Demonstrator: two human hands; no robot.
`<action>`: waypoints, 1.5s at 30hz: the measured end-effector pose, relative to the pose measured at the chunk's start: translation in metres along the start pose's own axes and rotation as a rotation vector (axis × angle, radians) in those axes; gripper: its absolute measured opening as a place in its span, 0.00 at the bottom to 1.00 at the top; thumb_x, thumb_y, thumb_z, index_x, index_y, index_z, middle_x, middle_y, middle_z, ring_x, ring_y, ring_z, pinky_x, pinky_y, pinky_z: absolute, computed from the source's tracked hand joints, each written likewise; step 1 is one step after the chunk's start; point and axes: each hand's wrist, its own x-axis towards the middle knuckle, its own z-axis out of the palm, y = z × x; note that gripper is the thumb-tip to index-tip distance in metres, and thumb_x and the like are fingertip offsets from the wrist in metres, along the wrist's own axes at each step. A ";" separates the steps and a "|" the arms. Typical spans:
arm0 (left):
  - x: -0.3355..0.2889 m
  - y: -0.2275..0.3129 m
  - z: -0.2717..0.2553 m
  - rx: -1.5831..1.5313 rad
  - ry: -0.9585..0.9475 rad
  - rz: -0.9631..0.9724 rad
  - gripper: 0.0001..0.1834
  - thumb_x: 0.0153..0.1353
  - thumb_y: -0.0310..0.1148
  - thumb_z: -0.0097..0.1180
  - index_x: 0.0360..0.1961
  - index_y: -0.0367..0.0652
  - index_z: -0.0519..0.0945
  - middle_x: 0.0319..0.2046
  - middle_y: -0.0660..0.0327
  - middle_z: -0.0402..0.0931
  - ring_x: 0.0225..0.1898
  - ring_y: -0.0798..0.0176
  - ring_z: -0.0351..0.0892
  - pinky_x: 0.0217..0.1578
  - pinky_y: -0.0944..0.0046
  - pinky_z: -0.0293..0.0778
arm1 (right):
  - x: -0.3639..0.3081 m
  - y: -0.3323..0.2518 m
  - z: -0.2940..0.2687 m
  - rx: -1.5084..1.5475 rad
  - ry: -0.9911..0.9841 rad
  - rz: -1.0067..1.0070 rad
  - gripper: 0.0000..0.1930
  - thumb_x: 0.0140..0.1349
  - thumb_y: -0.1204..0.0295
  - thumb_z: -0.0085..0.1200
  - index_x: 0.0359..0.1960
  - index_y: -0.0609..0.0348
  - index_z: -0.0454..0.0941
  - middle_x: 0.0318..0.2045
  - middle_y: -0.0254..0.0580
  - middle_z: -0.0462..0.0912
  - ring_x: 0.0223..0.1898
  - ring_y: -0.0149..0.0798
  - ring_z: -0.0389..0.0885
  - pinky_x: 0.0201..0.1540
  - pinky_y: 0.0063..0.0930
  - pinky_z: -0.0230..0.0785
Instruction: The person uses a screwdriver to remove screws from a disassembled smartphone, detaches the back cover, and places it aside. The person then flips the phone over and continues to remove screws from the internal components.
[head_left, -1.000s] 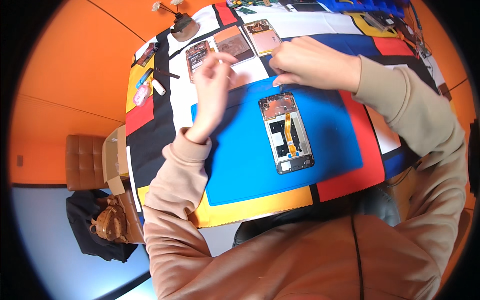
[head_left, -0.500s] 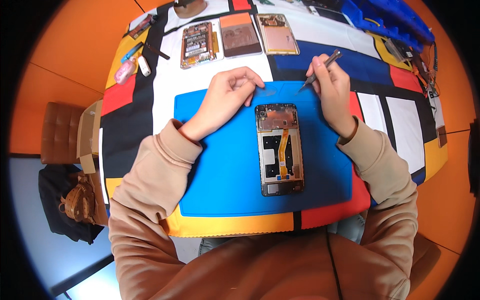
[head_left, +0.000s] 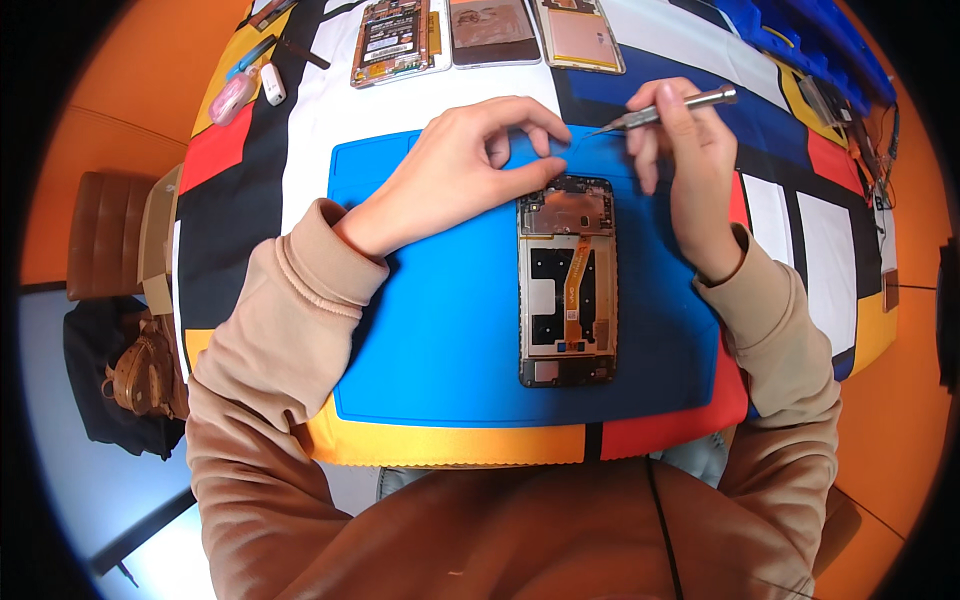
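— What have your hands got just now?

— My right hand (head_left: 690, 170) pinches a pair of metal tweezers (head_left: 665, 108) between thumb and first fingers, tips pointing left and down toward the top of the blue mat (head_left: 450, 350). My left hand (head_left: 470, 170) lies on that mat with its fingers curled; thumb and forefinger are drawn together right where the tweezer tips end. Whether something tiny sits between them I cannot tell; it is too small to see.

— And the phone?

— The opened phone (head_left: 566, 282) lies flat in the middle of the mat, back cover off, just below both hands. Its top edge is close under my left fingertips. I can see the dark frame, an orange flex cable (head_left: 574, 290) running down its middle, and a small board at the bottom end.

— Which step would you call this?

— I judge it to be small-part work at the phone's upper end: the tweezers meeting my left fingertips just above the frame looks like passing or steadying a little piece, a screw or a clip perhaps.

— What does the next move need?

— A steady, light pinch, and the tips kept low over the mat so nothing springs away.

— Anything further out?

— At the far edge of the colourful worktop (head_left: 250, 190) lie three more phone parts (head_left: 480, 30) in a row, and a pink bottle (head_left: 232, 95) to the left.
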 end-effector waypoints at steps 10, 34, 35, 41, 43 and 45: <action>0.002 -0.005 0.001 0.057 0.001 0.005 0.07 0.62 0.31 0.60 0.39 0.42 0.85 0.28 0.69 0.72 0.20 0.78 0.56 0.22 0.75 0.54 | -0.010 0.000 0.006 -0.049 -0.113 0.010 0.15 0.74 0.61 0.42 0.44 0.59 0.75 0.28 0.35 0.77 0.18 0.19 0.67 0.21 0.11 0.56; 0.003 -0.015 0.001 0.110 0.030 0.126 0.07 0.62 0.32 0.61 0.38 0.42 0.86 0.27 0.68 0.72 0.21 0.77 0.56 0.23 0.74 0.56 | -0.012 0.000 0.007 -0.125 -0.143 -0.066 0.14 0.74 0.62 0.42 0.43 0.58 0.76 0.28 0.33 0.77 0.20 0.18 0.66 0.22 0.11 0.56; 0.003 -0.015 0.001 0.104 0.029 0.123 0.07 0.62 0.32 0.61 0.38 0.42 0.86 0.27 0.68 0.72 0.21 0.77 0.56 0.23 0.74 0.56 | -0.012 0.000 0.007 -0.118 -0.143 -0.068 0.14 0.74 0.62 0.42 0.43 0.58 0.76 0.28 0.33 0.77 0.20 0.18 0.67 0.22 0.11 0.56; 0.003 -0.015 0.000 0.100 0.030 0.121 0.07 0.61 0.31 0.62 0.37 0.42 0.87 0.27 0.68 0.73 0.21 0.77 0.57 0.23 0.74 0.56 | -0.013 0.000 0.008 -0.139 -0.135 -0.070 0.13 0.74 0.62 0.43 0.43 0.58 0.76 0.28 0.32 0.77 0.20 0.18 0.67 0.22 0.11 0.56; 0.003 -0.015 0.000 0.091 0.037 0.123 0.07 0.61 0.32 0.62 0.37 0.42 0.87 0.27 0.68 0.73 0.21 0.77 0.57 0.23 0.74 0.56 | -0.013 0.001 0.008 -0.137 -0.129 -0.075 0.13 0.74 0.62 0.43 0.43 0.57 0.76 0.27 0.32 0.77 0.20 0.18 0.67 0.22 0.11 0.56; 0.003 -0.015 0.001 0.086 0.037 0.133 0.07 0.61 0.31 0.62 0.36 0.41 0.87 0.27 0.68 0.73 0.21 0.77 0.57 0.23 0.74 0.56 | -0.013 0.001 0.007 -0.137 -0.115 -0.079 0.13 0.74 0.62 0.43 0.43 0.57 0.76 0.27 0.32 0.77 0.20 0.18 0.67 0.22 0.11 0.56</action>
